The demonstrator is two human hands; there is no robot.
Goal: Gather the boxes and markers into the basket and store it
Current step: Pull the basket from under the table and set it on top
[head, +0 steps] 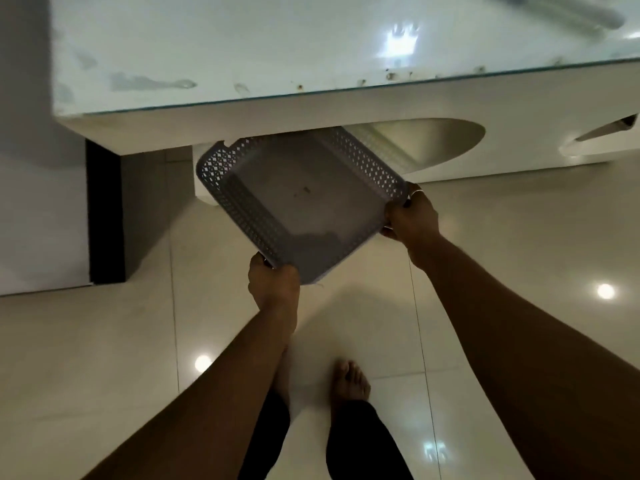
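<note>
Both hands grip a grey, rectangular plastic basket [304, 202] with perforated lattice walls, held in the air above the floor. Closed on the basket's near-left corner is the left hand [273, 284], fingers wrapped over the rim. At the near-right corner the right hand [410, 216] clasps the rim, and a pale ring shows on one of its fingers. The basket is tilted, so its smooth inner bottom faces the camera; nothing but a few small dark specks shows inside it. Its far edge reaches under the near edge of a white table [242, 57] with a glossy glass top, whose surface carries smudges and small brown spots along the near edge. Just right of the basket, an oval opening [436, 140] is cut into the table's white front panel, with something pale and ribbed showing inside it. On the far right of the table top lies a blurred grey elongated object [568, 12]; what it is cannot be told. Below, a glossy cream tiled floor [104, 341] reflects round lights. One bare foot [349, 379] stands on the near tiles, beneath dark trouser legs.
</note>
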